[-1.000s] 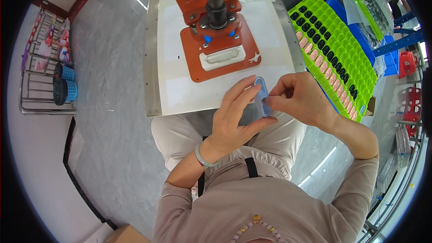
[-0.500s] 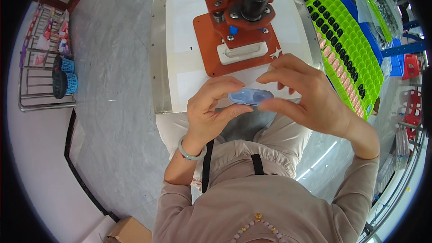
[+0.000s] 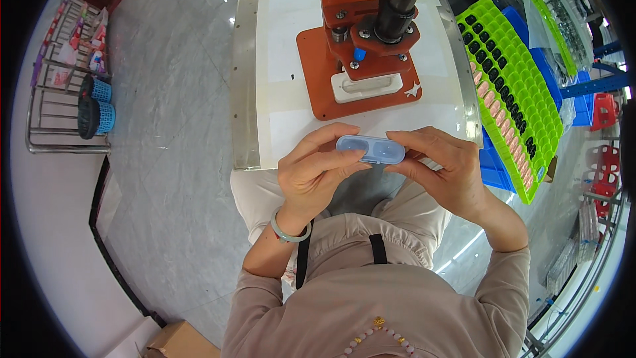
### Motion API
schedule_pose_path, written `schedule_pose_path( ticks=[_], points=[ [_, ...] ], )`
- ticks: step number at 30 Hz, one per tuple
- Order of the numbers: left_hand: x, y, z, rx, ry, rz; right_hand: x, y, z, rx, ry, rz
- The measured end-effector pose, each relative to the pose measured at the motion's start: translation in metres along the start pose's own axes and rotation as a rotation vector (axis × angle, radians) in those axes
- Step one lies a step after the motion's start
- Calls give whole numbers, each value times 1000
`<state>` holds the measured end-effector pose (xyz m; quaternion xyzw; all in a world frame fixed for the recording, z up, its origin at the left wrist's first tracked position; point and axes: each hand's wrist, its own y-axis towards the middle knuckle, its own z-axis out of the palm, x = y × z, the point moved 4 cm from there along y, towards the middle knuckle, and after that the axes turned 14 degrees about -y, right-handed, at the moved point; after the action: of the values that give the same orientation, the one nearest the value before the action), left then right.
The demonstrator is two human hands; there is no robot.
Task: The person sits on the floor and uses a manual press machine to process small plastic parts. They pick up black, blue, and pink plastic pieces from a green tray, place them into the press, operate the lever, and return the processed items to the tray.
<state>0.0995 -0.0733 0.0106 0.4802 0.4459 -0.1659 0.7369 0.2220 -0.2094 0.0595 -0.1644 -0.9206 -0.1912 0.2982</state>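
A small pale-blue oval plastic case [image 3: 372, 150] with two rounded hollows is held level between both hands, just off the table's near edge. My left hand [image 3: 317, 167] grips its left end, one finger lying over the left hollow. At the right end, my right hand [image 3: 438, 161] pinches the case between thumb and fingers. Beyond the hands stands an orange-red hand press [image 3: 318, 66] with a black shaft. On the press's base plate sits a white oblong holder [image 3: 366, 87] with a long recess. Whether anything lies in the case's hollows cannot be made out.
A white-topped table [image 3: 281, 46] with a metal edge bears the press. To the right, a bright green tray [image 3: 523, 86] holds rows of black and pink pieces, above a blue bin [image 3: 493, 167]. A metal rack [image 3: 66, 149] with blue baskets [image 3: 105, 118] is far left; a cardboard box [image 3: 184, 343] lower left.
My right hand has moved in from the case's right and closed on that end. A left finger now lies over the left hollow. The view has shifted slightly.
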Motion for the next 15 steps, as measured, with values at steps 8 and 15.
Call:
schedule_pose_path(
  ticks=[8,15],
  points=[
    [0,-5,2,55,17,-1,-4,-4,2,-8,32,-16],
    [-2,-4,3,17,67,-70,-11,-4,3,40,134,49]
  ],
)
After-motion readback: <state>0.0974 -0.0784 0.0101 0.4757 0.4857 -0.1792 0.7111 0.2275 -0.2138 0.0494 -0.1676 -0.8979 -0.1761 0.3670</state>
